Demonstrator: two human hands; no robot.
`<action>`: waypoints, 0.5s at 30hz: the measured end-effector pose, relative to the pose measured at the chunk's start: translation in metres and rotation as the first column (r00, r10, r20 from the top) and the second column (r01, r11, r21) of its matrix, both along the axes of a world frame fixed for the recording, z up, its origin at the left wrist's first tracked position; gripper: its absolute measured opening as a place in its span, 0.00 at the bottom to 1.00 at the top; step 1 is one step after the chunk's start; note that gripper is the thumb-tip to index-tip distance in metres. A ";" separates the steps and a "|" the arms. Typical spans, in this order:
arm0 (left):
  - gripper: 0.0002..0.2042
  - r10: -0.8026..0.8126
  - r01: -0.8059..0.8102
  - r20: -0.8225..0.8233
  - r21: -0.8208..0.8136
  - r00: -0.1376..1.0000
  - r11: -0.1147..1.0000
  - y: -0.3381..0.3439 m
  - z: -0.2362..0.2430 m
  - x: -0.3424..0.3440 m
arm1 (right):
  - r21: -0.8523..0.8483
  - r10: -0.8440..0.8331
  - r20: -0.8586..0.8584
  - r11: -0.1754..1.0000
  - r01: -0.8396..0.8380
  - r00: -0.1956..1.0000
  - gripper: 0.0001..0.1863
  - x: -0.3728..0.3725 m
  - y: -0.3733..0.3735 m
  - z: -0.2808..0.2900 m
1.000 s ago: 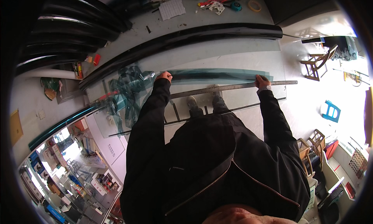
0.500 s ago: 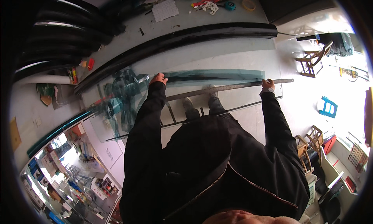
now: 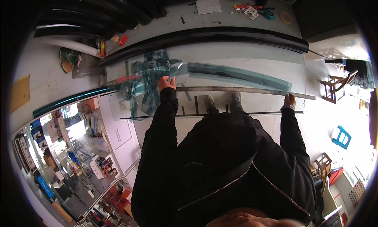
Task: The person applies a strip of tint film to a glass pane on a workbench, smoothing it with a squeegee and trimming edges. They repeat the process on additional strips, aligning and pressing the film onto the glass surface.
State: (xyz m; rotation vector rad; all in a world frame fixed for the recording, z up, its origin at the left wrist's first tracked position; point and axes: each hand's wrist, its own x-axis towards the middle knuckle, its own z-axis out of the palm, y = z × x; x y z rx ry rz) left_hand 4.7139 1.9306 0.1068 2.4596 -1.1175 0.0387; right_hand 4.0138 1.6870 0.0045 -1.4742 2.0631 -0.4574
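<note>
A long strip of teal transparent film [image 3: 244, 76] lies on the glass tabletop [image 3: 260, 106], through which my shoes show. A long steel ruler [image 3: 230, 89] runs just below the strip. My left hand [image 3: 167, 82] is at the ruler's left part, beside crumpled film offcuts [image 3: 151, 63], with thumb and fingers apart. My right hand [image 3: 289, 100] has its fingers closed on the ruler near its right end.
A long black roll [image 3: 204, 33] lies beyond the film, with more rolls [image 3: 86, 16] at upper left. Tools [image 3: 254, 11] and a tape ring [image 3: 286, 17] sit at the back. A blue stool [image 3: 341, 137] and wooden chairs [image 3: 334, 89] stand right.
My left hand has left the strip's left end, moved down toward the ruler and opened. My right hand is lower relative to the strip. The view has shifted, so the scene appears further right.
</note>
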 end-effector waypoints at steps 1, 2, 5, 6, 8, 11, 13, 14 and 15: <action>0.22 0.055 -0.057 0.034 0.052 0.998 0.997 0.008 0.001 0.000 | 0.053 -0.022 -0.024 0.998 0.023 0.999 0.23 0.003 0.002 0.004; 0.24 0.128 -0.131 0.028 0.146 0.991 0.981 0.013 0.002 -0.002 | 0.105 -0.041 0.103 0.994 0.030 0.994 0.22 0.009 0.004 0.008; 0.32 0.081 -0.099 0.080 0.251 0.993 0.963 0.005 0.011 -0.008 | 0.115 0.012 0.181 0.993 -0.033 0.983 0.20 0.036 0.008 0.027; 0.33 0.028 -0.066 0.133 0.291 0.991 0.954 -0.001 0.013 -0.010 | 0.054 -0.022 0.314 0.999 0.005 0.949 0.18 0.049 0.011 0.032; 0.30 0.062 -0.076 0.048 0.407 0.997 0.910 -0.015 0.014 -0.019 | 0.099 -0.045 0.333 0.995 0.013 0.942 0.14 0.073 0.011 0.046; 0.24 0.100 -0.038 -0.089 0.527 0.991 0.849 -0.036 0.006 -0.019 | 0.105 0.029 0.420 0.991 -0.080 0.907 0.13 0.099 0.019 0.072; 0.15 0.094 -0.013 -0.132 0.513 0.987 0.858 -0.047 -0.007 -0.014 | 0.084 0.092 0.428 0.986 -0.141 0.899 0.13 0.116 0.022 0.091; 0.15 0.080 -0.006 -0.138 0.471 0.987 0.882 -0.051 -0.013 -0.009 | 0.088 0.106 0.433 0.983 -0.159 0.895 0.12 0.125 0.025 0.100; 0.14 0.071 0.000 -0.146 0.435 0.987 0.900 -0.055 -0.019 -0.004 | 0.068 0.142 0.463 0.978 -0.195 0.875 0.12 0.134 0.029 0.109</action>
